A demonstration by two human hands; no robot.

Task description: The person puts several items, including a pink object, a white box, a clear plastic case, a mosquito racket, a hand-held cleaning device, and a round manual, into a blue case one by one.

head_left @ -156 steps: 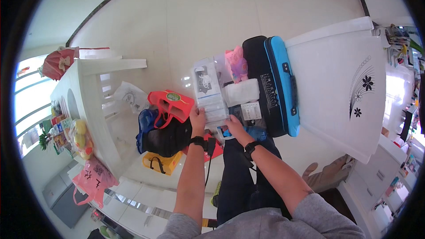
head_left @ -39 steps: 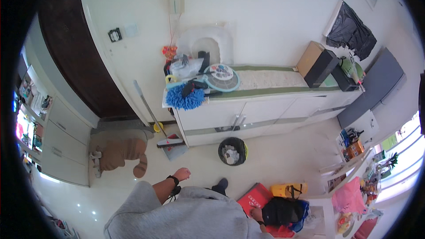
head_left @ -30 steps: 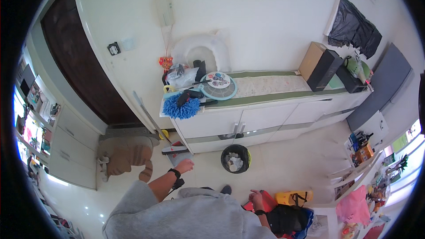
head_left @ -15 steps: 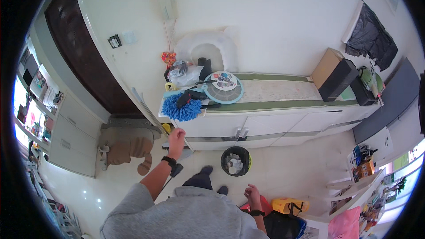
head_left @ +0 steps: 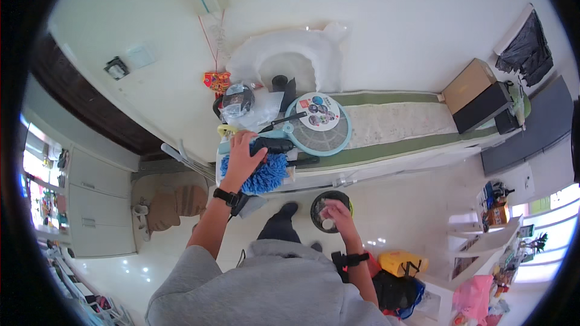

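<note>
My left hand [head_left: 243, 156] reaches onto the near left end of the cabinet top. Its thumb stands apart from the fingers, around the left end of a black object [head_left: 275, 145]. Below the palm lies a blue duster head of thick soft strands [head_left: 266, 175], partly covered by the hand. Beside them rests a round light-blue-rimmed mesh racket [head_left: 344, 130] with a printed disc [head_left: 318, 111] on it. My right hand [head_left: 338, 216] hovers over the waste bin [head_left: 334, 195], its fingers loosely curled and nothing visible in them.
Bagged items [head_left: 239, 99] and a red ornament [head_left: 216, 81] sit by the wall. Boxes [head_left: 477, 99] stand at the cabinet's right end. A yellow bag [head_left: 402, 262] and a black bag [head_left: 396, 293] lie at my right. A brown mat [head_left: 166, 211] is on the floor at left.
My left hand has moved forward from in front of the cabinet onto the duster and black object. My right hand has risen forward over the bin. The view has shifted closer to the cabinet.
</note>
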